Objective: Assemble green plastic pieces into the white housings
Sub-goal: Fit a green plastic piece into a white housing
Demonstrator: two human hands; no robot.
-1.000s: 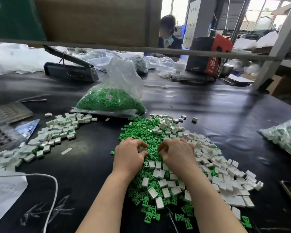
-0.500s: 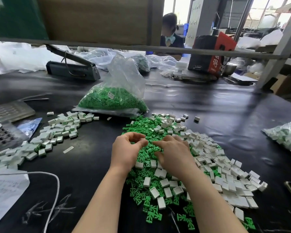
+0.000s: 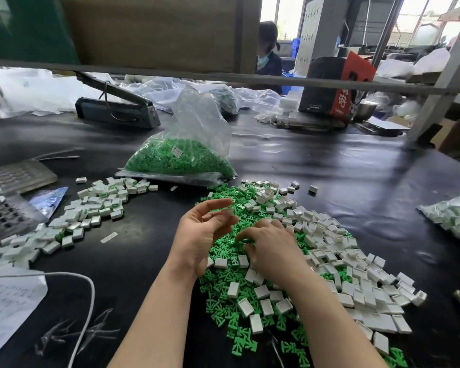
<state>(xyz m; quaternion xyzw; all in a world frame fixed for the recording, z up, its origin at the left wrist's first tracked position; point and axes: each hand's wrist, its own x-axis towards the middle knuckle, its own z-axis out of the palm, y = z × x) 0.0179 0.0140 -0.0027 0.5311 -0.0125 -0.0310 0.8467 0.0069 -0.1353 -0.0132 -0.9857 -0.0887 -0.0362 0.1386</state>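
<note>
A heap of loose green plastic pieces (image 3: 223, 296) lies in front of me on the black table, mixed with several white housings (image 3: 356, 282) that spread out to the right. My left hand (image 3: 199, 235) is raised a little over the heap's left side, and its fingertips pinch a small white housing (image 3: 226, 211), which is blurred. My right hand (image 3: 274, 251) lies palm down on the heap with its fingertips curled onto green pieces; whether it holds one is hidden. A second pile of white housings with green inside (image 3: 96, 205) sits to the left.
A clear bag of green pieces (image 3: 178, 160) stands behind the heap. Another bag (image 3: 457, 216) lies at the right edge. At left are a metal jig (image 3: 3, 213), a paper (image 3: 8, 296) and a white cable (image 3: 88, 293). A heat sealer (image 3: 117, 110) and a red-black box (image 3: 335, 86) stand at the back.
My left hand has lifted off the heap and turned upward with a white housing at its fingertips. My right hand has separated from it and stayed low on the pile.
</note>
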